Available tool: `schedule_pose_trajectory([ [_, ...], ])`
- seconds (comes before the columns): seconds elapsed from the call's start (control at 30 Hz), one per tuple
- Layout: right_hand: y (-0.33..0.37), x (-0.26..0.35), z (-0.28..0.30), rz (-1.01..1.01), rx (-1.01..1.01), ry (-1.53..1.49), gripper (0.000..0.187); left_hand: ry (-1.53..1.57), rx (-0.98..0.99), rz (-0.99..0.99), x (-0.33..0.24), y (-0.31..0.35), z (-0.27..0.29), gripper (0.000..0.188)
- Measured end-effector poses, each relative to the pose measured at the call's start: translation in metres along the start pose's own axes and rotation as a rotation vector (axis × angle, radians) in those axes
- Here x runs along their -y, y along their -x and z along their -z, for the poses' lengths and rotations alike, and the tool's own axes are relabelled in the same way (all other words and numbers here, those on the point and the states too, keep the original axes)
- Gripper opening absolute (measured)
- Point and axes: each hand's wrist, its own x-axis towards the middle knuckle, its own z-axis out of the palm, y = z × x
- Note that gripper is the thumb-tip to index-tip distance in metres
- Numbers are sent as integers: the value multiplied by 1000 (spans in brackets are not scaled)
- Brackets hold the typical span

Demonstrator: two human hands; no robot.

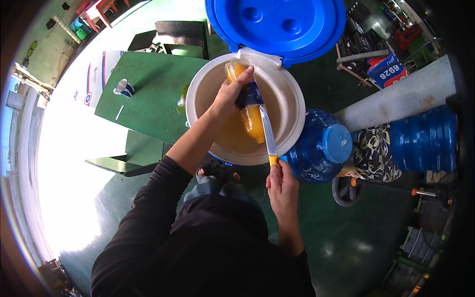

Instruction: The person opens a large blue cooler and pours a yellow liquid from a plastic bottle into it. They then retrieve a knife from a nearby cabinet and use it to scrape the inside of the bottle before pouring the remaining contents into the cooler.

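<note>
My left hand [231,95] is closed around a clear plastic bottle [254,122] of orange contents with a dark blue label. The bottle is tilted over a round white tub [298,109], its tapered orange end toward me. In my right hand [283,190] is a knife [268,129], gripped by its yellow handle. Its blade lies along the bottle's right side, with the tip by the label's lower edge. Whether the blade has cut in, I cannot tell. Inside the tub the bottom looks brownish, perhaps from liquid. A blue lid [277,22] stands open behind it.
Left of the tub is a green table [148,94] with a paper cup [124,88] and a small white strip [119,112]. A green chair [133,153] stands before it. Large blue water jugs [316,143] [423,138] and a thick pale pipe [396,91] crowd the right.
</note>
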Motion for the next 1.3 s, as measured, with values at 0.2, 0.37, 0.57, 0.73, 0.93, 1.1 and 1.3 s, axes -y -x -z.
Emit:
schedule_pose_trajectory([
  [0.2, 2, 5, -19, 38, -58, 80, 26, -142, -121, 126, -3, -12, 13, 83],
  [0.37, 5, 3, -38, 86, -135, 120, 29, -266, -107, -25, 4, -17, 20, 96],
  [0.57, 6, 2, -55, 69, -203, 205, 34, -395, -211, 9, 7, -21, 22, 94],
  [0.73, 3, 4, -64, 97, -245, 252, 33, -536, -244, -13, 10, -26, 25, 95],
  [0.93, -9, -3, -73, 171, -333, 328, 31, -613, -243, -48, 12, -34, 28, 100],
  [1.1, -17, -2, -74, 128, -321, 206, 29, -632, -224, -78, 10, -37, 28, 100],
  [1.3, -13, 2, -61, 128, -291, 169, 29, -521, -121, -75, 12, -37, 29, 94],
])
